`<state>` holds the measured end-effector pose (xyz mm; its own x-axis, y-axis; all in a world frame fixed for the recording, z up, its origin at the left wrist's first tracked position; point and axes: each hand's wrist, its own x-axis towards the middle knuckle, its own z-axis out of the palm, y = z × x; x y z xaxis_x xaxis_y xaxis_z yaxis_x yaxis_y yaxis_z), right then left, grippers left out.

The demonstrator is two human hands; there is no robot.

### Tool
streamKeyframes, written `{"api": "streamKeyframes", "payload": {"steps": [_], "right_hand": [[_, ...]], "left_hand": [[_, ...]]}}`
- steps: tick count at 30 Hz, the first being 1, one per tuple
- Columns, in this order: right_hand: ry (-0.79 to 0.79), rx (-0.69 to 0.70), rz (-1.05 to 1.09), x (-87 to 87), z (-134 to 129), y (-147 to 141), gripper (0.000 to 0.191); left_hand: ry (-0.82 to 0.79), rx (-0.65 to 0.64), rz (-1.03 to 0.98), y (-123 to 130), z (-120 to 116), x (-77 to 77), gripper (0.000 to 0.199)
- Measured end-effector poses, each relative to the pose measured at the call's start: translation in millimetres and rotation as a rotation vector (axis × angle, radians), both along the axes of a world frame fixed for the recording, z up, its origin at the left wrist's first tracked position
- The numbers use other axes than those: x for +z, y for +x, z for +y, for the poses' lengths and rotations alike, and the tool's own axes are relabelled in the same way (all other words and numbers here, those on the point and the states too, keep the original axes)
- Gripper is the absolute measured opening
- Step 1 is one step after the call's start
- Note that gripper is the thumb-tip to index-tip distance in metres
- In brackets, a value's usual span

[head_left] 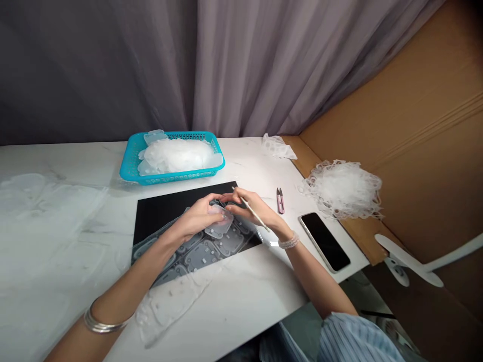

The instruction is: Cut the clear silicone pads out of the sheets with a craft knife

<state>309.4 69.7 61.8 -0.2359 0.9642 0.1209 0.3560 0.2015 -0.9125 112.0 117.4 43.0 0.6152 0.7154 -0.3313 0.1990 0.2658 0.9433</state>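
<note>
My left hand [199, 216] grips a small translucent rounded-square piece [220, 229] between thumb and fingers. A thin pale stick [253, 212], pointed at its lower end, lies across my right hand [252, 206], whose fingers are closed and meet the far edge of the piece. Both hands are over a black mat [156, 213]. Spread across the mat is a clear molded sheet [198, 256] with rounded outlines and small raised blocks; its near left part runs onto the white table. The fingertips of my right hand are partly hidden.
A blue basket [169, 179] heaped with translucent pieces stands behind the mat. Pink-handled thread snips [280, 202], a phone [325, 241] and a pile of clear trimmings [345, 190] lie to the right. A cardboard wall [415, 110] bounds the right side; clear sheets [41, 251] cover the left.
</note>
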Motion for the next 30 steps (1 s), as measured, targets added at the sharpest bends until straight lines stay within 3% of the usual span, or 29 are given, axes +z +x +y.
{"api": "streamKeyframes", "payload": {"steps": [3, 8, 13, 18, 20, 24, 27, 30], "right_hand": [[-0.012, 0.055, -0.074, -7.6, 9.6, -7.5, 0.032], [0.036, -0.017, -0.102, -9.8, 10.3, -5.8, 0.029], [0.075, -0.073, -0.104, -9.1, 9.3, -6.4, 0.026], [0.202, -0.042, -0.189, -12.4, 6.5, -11.8, 0.019], [0.237, -0.13, -0.211, -17.4, 5.4, -5.9, 0.019], [0.212, -0.443, -0.197, -26.3, 6.8, 22.5, 0.023], [0.19, -0.522, -0.204, -25.3, 8.9, 38.9, 0.025], [0.19, -0.546, -0.193, -19.6, 8.8, 34.6, 0.027]], "left_hand": [[0.08, 0.015, 0.057, -2.2, 3.7, -2.2, 0.056], [0.108, -0.018, 0.116, -6.7, 9.7, -2.5, 0.048], [0.108, -0.068, 0.099, -4.7, 11.5, -1.4, 0.024], [0.115, 0.023, 0.058, 2.5, 7.8, -5.8, 0.017], [0.106, 0.091, 0.034, 2.4, 7.4, -7.6, 0.016], [0.073, 0.27, -0.028, -4.4, 12.7, -12.0, 0.017], [-0.033, 0.296, -0.113, -8.3, 16.6, -12.9, 0.021], [-0.15, 0.259, -0.188, -7.3, 16.1, -8.4, 0.022]]}}
